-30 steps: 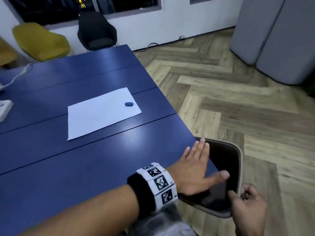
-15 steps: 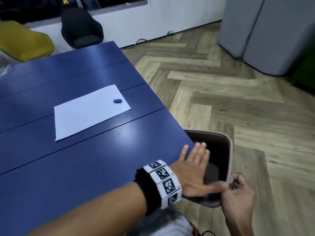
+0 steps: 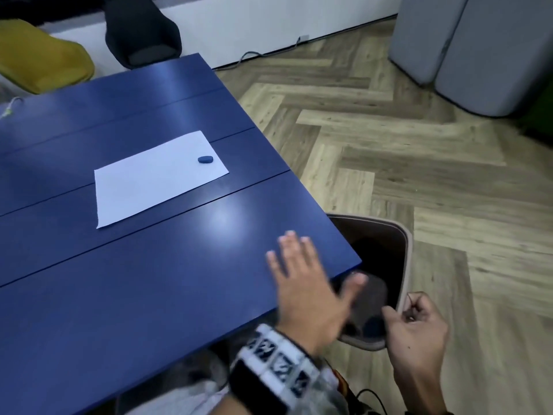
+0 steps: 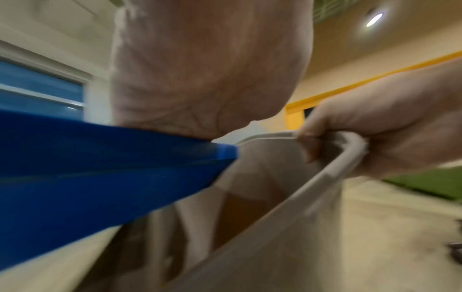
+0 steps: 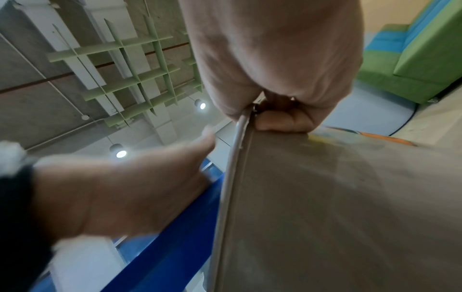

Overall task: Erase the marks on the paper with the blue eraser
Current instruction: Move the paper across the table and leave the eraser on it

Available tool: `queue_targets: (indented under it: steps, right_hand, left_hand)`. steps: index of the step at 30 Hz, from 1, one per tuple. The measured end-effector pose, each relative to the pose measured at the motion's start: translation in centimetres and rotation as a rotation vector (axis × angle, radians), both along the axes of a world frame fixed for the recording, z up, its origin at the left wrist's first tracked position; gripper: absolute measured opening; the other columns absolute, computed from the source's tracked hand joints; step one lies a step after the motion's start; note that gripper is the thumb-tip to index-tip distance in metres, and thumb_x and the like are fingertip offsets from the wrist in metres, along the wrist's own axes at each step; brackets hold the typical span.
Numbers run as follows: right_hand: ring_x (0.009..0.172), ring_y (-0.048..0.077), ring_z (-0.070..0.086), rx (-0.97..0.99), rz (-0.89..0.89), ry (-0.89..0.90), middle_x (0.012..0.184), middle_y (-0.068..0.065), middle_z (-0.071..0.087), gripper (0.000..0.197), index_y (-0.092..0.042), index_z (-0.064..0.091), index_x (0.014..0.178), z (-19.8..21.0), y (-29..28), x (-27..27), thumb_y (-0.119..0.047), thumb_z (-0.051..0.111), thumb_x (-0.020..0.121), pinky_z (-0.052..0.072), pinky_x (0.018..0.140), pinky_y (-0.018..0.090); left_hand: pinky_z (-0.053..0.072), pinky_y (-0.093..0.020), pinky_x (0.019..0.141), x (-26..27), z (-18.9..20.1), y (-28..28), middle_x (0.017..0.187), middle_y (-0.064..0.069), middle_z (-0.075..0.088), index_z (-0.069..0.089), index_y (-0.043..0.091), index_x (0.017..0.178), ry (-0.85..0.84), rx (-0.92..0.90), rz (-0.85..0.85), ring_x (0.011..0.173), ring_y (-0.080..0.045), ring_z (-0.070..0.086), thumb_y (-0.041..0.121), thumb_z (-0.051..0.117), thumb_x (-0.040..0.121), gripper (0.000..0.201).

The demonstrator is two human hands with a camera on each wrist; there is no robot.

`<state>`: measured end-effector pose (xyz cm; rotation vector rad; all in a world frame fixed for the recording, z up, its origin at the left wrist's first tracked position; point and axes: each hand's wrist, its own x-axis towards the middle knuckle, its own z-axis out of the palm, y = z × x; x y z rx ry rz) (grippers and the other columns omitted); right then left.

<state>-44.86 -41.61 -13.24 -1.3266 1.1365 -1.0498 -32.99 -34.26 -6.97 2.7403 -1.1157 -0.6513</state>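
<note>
Erasing not begun — left hand lay spread on the table, right hand gripped the chair; next, reach for the blue eraser on the paper

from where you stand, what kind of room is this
Probably an office meeting or lounge room: a long blue table with paper on it, shell chairs in yellow and black at its far end, herringbone wood floor, and a green sofa.
</note>
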Motion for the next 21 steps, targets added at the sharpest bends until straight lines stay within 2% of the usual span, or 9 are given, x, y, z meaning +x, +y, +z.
queue_targets:
  steps: [3, 5, 7, 9, 11, 13, 17, 19, 21]
  right_hand:
    - [0.047, -0.004, 0.047, -0.006, -0.002, -0.111, 0.049, -0.012, 0.058, 0.027, -0.015, 0.052, 0.067, 0.5, 0.2, -0.3, -0.021, 0.058, 0.093, 0.037, 0.049, 0.004]
    - [0.05, -0.01, 0.054, 0.01, 0.026, -0.103, 0.053, -0.021, 0.063, 0.025, -0.017, 0.06, 0.073, 0.7, 0.2, -0.5, -0.019, 0.057, 0.098, 0.04, 0.051, 0.002]
    - [0.042, -0.003, 0.043, 0.001, 0.02, -0.071, 0.048, -0.009, 0.051, 0.032, -0.016, 0.05, 0.061, 0.2, -0.1, -0.7, -0.001, 0.069, 0.083, 0.033, 0.043, 0.008]
    - [0.042, 0.002, 0.033, 0.02, -0.003, -0.01, 0.054, 0.005, 0.038, 0.04, -0.012, 0.038, 0.059, -0.3, -0.3, -0.7, 0.017, 0.062, 0.074, 0.026, 0.041, 0.013]
    - [0.043, 0.005, 0.032, 0.048, -0.002, 0.047, 0.056, 0.007, 0.035, 0.04, -0.011, 0.036, 0.06, -0.5, -0.3, -0.6, 0.019, 0.059, 0.072, 0.026, 0.043, 0.016]
    - [0.044, 0.006, 0.032, 0.067, -0.012, 0.064, 0.055, 0.007, 0.035, 0.04, -0.012, 0.035, 0.06, -0.7, -0.3, -0.8, 0.018, 0.059, 0.071, 0.026, 0.044, 0.018]
    - [0.045, 0.005, 0.03, 0.071, 0.0, -0.001, 0.057, 0.008, 0.034, 0.042, -0.012, 0.036, 0.061, -1.1, -0.4, -0.5, 0.021, 0.059, 0.073, 0.026, 0.044, 0.017]
    - [0.046, 0.005, 0.031, 0.08, 0.025, -0.06, 0.057, 0.007, 0.034, 0.043, -0.012, 0.037, 0.061, -1.5, -0.4, -0.5, 0.02, 0.06, 0.078, 0.029, 0.043, 0.018]
    - [0.052, 0.014, 0.038, 0.095, 0.043, -0.094, 0.057, 0.011, 0.042, 0.037, -0.012, 0.045, 0.062, -1.8, -0.5, -0.6, 0.015, 0.059, 0.084, 0.034, 0.047, 0.023]
  left_hand:
    - [-0.021, -0.047, 0.116, -4.1, 0.0, -4.2, 0.157, -0.016, -0.03, -0.021, 0.002, 0.15, 0.163, -0.178, -0.324, 0.143, -0.025, -0.033, 0.086, -0.027, 0.058, 0.125]
    - [-0.016, -0.038, 0.119, -4.6, 1.7, -4.7, 0.159, -0.006, -0.03, -0.021, 0.008, 0.152, 0.386, -0.31, -0.357, 0.144, -0.012, -0.031, 0.087, -0.009, 0.066, 0.117]
    - [-0.014, -0.033, 0.12, -2.9, 2.6, -3.4, 0.16, -0.002, -0.027, -0.018, 0.011, 0.153, 0.369, -0.394, -0.231, 0.144, -0.008, -0.027, 0.08, 0.001, 0.077, 0.105]
    - [-0.013, -0.033, 0.119, 0.6, 2.4, -1.1, 0.163, -0.009, -0.019, -0.011, 0.005, 0.154, 0.112, -0.404, 0.002, 0.148, -0.016, -0.02, 0.079, -0.006, 0.078, 0.106]
    - [-0.009, -0.04, 0.12, 4.1, 1.8, 1.9, 0.163, -0.017, -0.015, -0.006, 0.0, 0.154, -0.056, -0.259, 0.266, 0.15, -0.025, -0.015, 0.08, -0.002, 0.082, 0.108]
    - [-0.009, -0.047, 0.12, 5.4, 1.4, 3.8, 0.162, -0.021, -0.016, -0.007, -0.002, 0.153, -0.02, -0.054, 0.41, 0.149, -0.03, -0.017, 0.076, 0.005, 0.088, 0.103]
    - [-0.017, -0.054, 0.116, 0.9, 0.5, 0.6, 0.158, -0.023, -0.021, -0.015, -0.001, 0.151, -0.039, 0.065, 0.118, 0.147, -0.036, -0.022, 0.077, -0.04, 0.059, 0.123]
    - [-0.021, -0.053, 0.115, -1.3, -0.6, -2.1, 0.155, -0.022, -0.029, -0.02, 0.002, 0.15, -0.025, -0.014, -0.085, 0.144, -0.034, -0.029, 0.076, -0.042, 0.057, 0.12]
    - [-0.022, -0.045, 0.116, -2.6, -0.1, -3.8, 0.159, -0.014, -0.026, -0.017, 0.007, 0.153, 0.138, -0.189, -0.273, 0.145, -0.022, -0.03, 0.081, -0.03, 0.063, 0.117]
